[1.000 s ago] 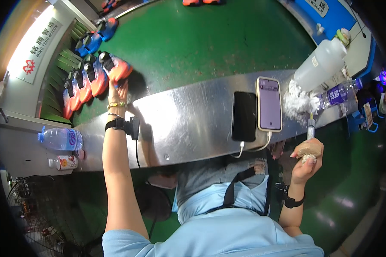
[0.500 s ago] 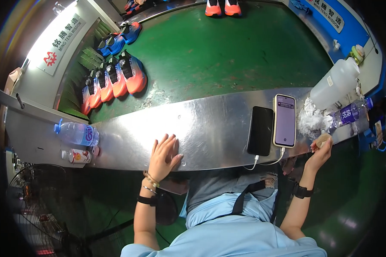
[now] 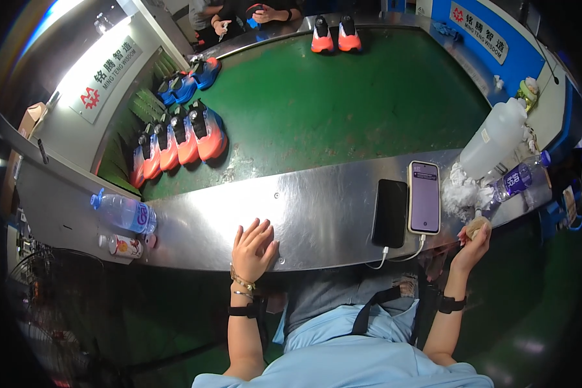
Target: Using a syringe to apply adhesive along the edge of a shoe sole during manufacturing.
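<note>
My left hand (image 3: 253, 251) lies flat on the metal ledge (image 3: 323, 213), fingers stretched and holding nothing. At the ledge's right front edge, my right hand (image 3: 470, 251) is closed around a rounded beige lump (image 3: 477, 227); its exact kind I cannot make out. Just beyond that lump sits a heap of crumpled white material (image 3: 460, 191). Left of my right hand, a black phone (image 3: 390, 213) and a phone in a pale case with a lit screen (image 3: 424, 200) lie side by side, each with a white cable plugged in.
On the right are a white plastic bottle (image 3: 495, 139) and a purple-labelled bottle (image 3: 518, 180). Two bottles, one clear (image 3: 124, 212) and one small (image 3: 121, 246), lie left. Orange shoes (image 3: 207, 136) and blue shoes (image 3: 182, 87) line the green surface (image 3: 343, 103); another pair (image 3: 335, 40) stands far off, near other people's hands.
The view has tilted up, bringing other people's hands in at the far end. My left hand has shifted slightly right along the ledge. My right hand still grips the beige lump.
</note>
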The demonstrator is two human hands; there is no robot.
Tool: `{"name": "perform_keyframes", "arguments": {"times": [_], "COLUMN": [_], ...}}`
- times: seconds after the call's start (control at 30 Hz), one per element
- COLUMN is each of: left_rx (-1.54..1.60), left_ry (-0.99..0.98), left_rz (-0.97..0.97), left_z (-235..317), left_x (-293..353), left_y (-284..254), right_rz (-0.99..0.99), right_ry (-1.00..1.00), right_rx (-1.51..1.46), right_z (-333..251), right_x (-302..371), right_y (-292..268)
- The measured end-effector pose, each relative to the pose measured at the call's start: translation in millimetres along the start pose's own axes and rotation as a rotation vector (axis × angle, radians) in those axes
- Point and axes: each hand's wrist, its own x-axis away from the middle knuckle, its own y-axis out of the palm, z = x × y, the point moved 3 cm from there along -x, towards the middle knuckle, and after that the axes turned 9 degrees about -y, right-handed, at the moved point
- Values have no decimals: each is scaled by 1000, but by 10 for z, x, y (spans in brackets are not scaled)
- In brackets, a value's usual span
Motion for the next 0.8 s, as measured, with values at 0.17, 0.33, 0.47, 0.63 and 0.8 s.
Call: {"name": "perform_keyframes", "arguments": {"times": [0.17, 0.33, 0.47, 0.63, 0.8], "left_rx": [14, 17, 14, 27, 25], "left_ry": [-13, -15, -11, -16, -11], "left_rz": [-21, -8, 2, 4, 13], "left_z": [18, 33, 20, 23, 42], "left_x": [21, 25, 32, 34, 26], "left_y": [-6, 0, -2, -16, -19], "right_rz": [-45, -100, -103, -124, -133], "right_ry": [-68, -10, -14, -75, -117], "right_rx": [-35, -1, -19, -41, -52], "right_z": [-19, 67, 69, 19, -23], "right_x": [-27, 25, 89, 81, 80], "right_y": [23, 61, 35, 23, 85]}}
